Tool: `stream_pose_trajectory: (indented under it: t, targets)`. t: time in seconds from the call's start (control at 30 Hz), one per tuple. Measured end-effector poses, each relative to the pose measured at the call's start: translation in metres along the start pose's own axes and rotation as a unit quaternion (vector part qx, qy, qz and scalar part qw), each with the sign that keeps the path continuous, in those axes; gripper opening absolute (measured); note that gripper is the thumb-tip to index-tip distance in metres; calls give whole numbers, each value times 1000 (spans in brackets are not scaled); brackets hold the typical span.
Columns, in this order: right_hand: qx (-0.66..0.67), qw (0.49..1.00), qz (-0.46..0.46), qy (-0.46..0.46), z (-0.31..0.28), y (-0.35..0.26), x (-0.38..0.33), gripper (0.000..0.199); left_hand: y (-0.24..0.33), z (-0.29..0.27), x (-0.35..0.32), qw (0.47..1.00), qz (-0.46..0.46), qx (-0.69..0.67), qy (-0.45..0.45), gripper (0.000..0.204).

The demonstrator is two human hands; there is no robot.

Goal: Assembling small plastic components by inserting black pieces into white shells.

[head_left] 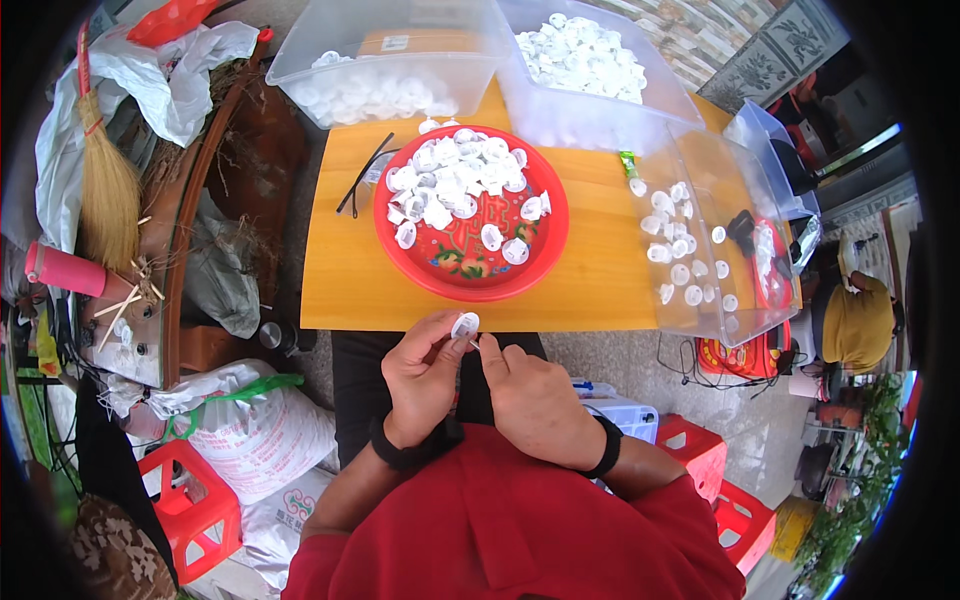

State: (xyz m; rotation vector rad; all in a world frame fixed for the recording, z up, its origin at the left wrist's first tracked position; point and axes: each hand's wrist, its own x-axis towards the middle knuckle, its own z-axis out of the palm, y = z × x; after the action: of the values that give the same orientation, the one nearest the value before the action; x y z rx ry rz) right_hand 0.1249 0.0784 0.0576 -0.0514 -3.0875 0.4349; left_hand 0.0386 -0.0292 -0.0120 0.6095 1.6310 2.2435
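Note:
Just off the near edge of the table, my left hand [418, 378] pinches a small round white plastic piece [465, 324] between thumb and fingers. My right hand [545, 405] is closed, its fingertips meeting the left thumb just below that piece. Something thin and pale shows at the right fingertips, too small to name. Beyond both hands lies a round red tray [470, 293] with a flowered bottom. Many similar white plastic pieces [455, 170] are heaped toward its far side, and several lie loose nearer its middle.
Two clear bins [290, 80] [600, 125] of white pieces stand at the table's back. A clear box [745, 290] with scattered pieces is at the right. Dark-framed glasses [365, 180] lie left of the tray. Red stools [195, 515] and a white sack [265, 445] flank me.

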Motion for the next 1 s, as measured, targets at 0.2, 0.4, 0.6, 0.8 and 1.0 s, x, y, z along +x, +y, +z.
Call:
stream_pose_trajectory:
  t: [0.2, 0.4, 0.6, 0.8, 1.0]
  targets:
    - [7, 999, -30, 39, -17, 11, 0, 45, 8, -5, 5, 999, -48, -19, -16, 26]
    - [36, 998, -25, 39, -18, 11, 3, 44, 8, -3, 5, 998, -40, -41, -14, 27]
    - [-49, 997, -46, 44, -10, 9, 3, 48, 6, 0, 4, 998, -40, -45, -8, 28]
    - [-234, 966, -104, 24, -10, -4, 6, 46, 1, 1, 0, 999, -31, 5, 19, 25]
    - [-281, 947, -154, 5, -17, -4, 15, 41, -3, 3, -1, 999, -9, 46, 21, 20]
